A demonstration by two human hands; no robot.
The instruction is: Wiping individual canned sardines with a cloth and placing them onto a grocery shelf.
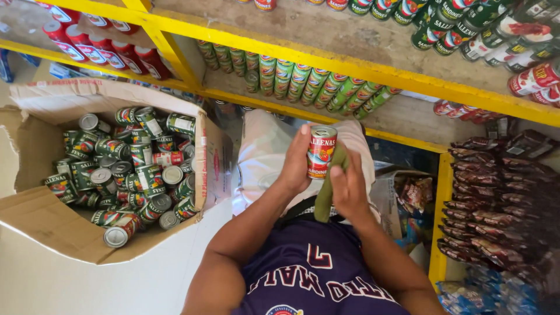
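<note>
1 round metal can, 2 hands

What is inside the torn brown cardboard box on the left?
The torn brown cardboard box holds a loose heap of small metal cans with green and red labels, lying at all angles. The box floor and any lower cans are covered by the heap.

left hand clasped, right hand curled, forearms raised

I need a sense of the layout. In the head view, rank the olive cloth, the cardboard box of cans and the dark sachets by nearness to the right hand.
1. Olive cloth: in the right hand.
2. Cardboard box of cans: far left.
3. Dark sachets: far right; too close to call against the box.
</note>
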